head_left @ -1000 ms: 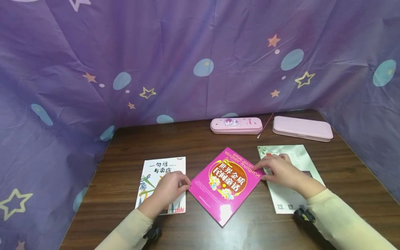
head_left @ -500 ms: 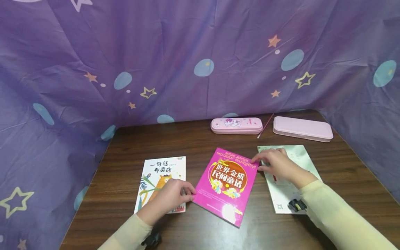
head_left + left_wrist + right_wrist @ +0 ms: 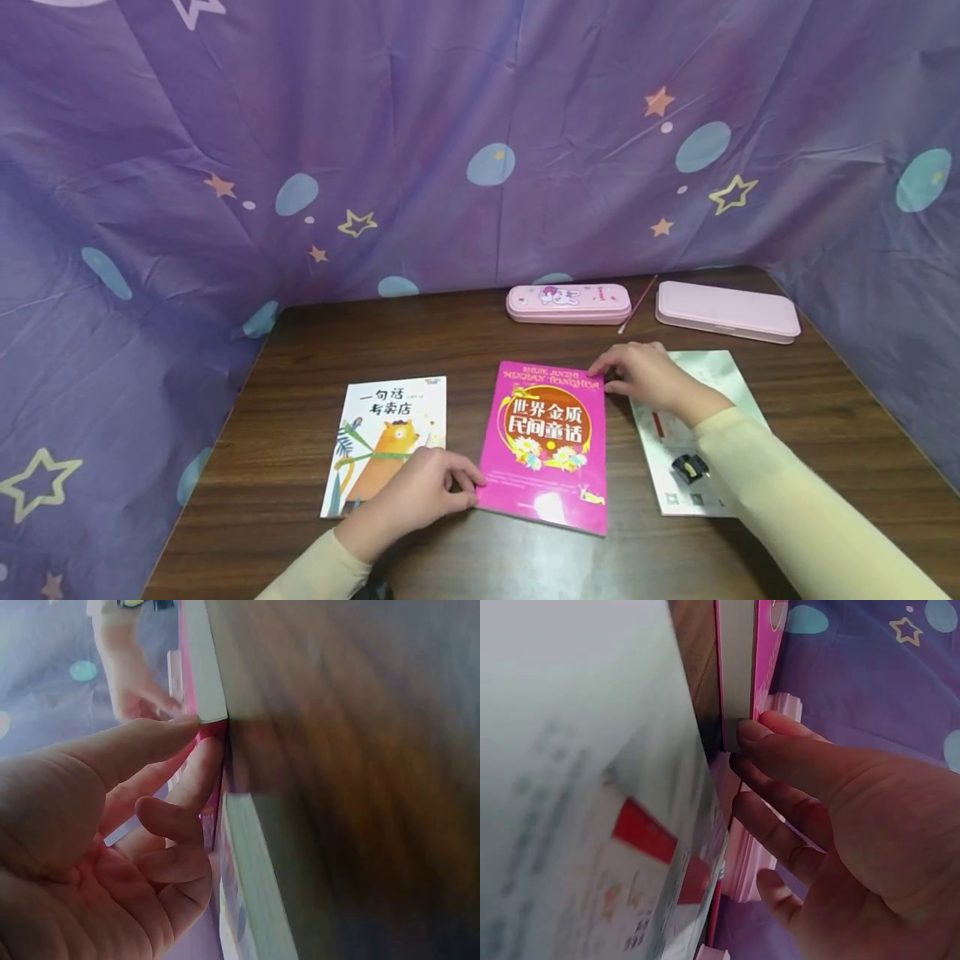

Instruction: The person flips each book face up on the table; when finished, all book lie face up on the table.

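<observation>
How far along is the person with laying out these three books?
Seemingly done: the white book and green book lie on either side, ungripped. In hand: the pink book between them, with the left hand holding its near left corner and the right hand its far right. Probably left: a slight straightening, as its near edge slants, then letting go.

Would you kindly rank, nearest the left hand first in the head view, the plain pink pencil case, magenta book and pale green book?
1. Magenta book, centre, corner pinched
2. Pale green book, right side
3. Plain pink pencil case, back right
</observation>
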`<state>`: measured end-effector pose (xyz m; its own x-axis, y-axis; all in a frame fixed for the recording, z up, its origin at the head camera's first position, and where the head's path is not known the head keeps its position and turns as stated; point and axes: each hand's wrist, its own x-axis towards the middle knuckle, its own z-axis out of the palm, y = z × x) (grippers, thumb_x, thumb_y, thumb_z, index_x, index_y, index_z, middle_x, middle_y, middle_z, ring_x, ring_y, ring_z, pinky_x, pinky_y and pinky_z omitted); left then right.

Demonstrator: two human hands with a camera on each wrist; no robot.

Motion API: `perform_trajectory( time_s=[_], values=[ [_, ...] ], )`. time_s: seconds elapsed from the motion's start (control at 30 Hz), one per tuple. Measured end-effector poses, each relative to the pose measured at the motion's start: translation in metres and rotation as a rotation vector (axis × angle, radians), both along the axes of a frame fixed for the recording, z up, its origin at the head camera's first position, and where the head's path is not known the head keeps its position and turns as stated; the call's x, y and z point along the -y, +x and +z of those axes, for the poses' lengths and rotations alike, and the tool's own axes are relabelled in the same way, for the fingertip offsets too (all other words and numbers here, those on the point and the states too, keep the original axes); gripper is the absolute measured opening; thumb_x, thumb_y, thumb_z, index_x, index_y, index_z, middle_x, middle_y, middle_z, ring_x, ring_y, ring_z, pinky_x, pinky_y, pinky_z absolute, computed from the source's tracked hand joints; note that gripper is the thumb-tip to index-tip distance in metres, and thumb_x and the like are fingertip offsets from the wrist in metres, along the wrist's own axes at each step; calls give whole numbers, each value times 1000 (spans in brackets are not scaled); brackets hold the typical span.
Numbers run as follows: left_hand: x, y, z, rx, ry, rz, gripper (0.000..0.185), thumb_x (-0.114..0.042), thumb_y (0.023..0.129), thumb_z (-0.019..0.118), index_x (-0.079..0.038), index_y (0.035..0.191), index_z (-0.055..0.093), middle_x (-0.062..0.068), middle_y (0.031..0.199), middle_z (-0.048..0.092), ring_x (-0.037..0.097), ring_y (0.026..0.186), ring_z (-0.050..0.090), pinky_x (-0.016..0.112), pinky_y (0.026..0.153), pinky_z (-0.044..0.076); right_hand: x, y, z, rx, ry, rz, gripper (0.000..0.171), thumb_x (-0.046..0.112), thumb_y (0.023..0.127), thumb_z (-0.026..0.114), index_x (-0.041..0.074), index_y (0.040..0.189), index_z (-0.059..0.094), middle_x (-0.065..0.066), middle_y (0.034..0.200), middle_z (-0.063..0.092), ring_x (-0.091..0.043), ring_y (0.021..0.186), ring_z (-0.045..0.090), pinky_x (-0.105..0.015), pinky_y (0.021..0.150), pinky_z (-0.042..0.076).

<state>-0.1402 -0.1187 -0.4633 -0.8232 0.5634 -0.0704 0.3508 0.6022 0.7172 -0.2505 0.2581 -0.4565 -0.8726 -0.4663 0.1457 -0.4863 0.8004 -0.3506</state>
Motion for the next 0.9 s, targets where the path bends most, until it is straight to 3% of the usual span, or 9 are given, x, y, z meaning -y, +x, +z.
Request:
perform_trajectory(
  time_s=[0.17, 0.5, 0.67, 0.8, 0.9],
  values=[
    [-7, 6, -3, 12, 20, -3, 19, -9, 81, 85, -11, 99, 80, -7, 78, 75, -2, 55, 50, 18, 51, 42, 6, -10, -1, -9, -3, 23, 27, 10, 84, 83, 20, 108, 78, -3, 110, 77, -31, 106, 71, -56, 87, 42],
    [-16, 9, -6, 11, 24, 10, 19, -13, 79, 88, -13, 96, 80, -10, 76, 73, -3, 56, 51, 17, 51, 41, 11, -22, -7, -4, -98, 91, 26, -1, 81, 82, 10, 105, 78, -6, 100, 76, -17, 75, 58, -33, 72, 49],
    [-16, 10, -7, -11, 31, 15, 19, -13, 78, 88, -12, 96, 80, -9, 76, 74, -3, 54, 49, 16, 50, 40, 14, -23, -5, -4, -105, 87, 27, -2, 81, 81, 10, 106, 78, -6, 95, 74, -18, 71, 56, -32, 70, 47],
    [-16, 9, -5, -8, 20, 18, 20, -15, 78, 89, -13, 96, 80, -10, 76, 73, -2, 56, 51, 16, 51, 41, 15, -16, -3, 14, -59, 66, 31, -3, 84, 76, 9, 114, 76, -9, 106, 74, -26, 89, 66, -44, 85, 54],
    [-17, 9, -2, -24, -2, 16, 20, -15, 78, 89, -14, 96, 80, -9, 77, 72, -2, 60, 52, 16, 56, 43, 11, -6, -2, 43, -8, 46, 35, 2, 88, 74, 8, 122, 73, -15, 124, 71, -35, 115, 66, -56, 102, 50]
  ],
)
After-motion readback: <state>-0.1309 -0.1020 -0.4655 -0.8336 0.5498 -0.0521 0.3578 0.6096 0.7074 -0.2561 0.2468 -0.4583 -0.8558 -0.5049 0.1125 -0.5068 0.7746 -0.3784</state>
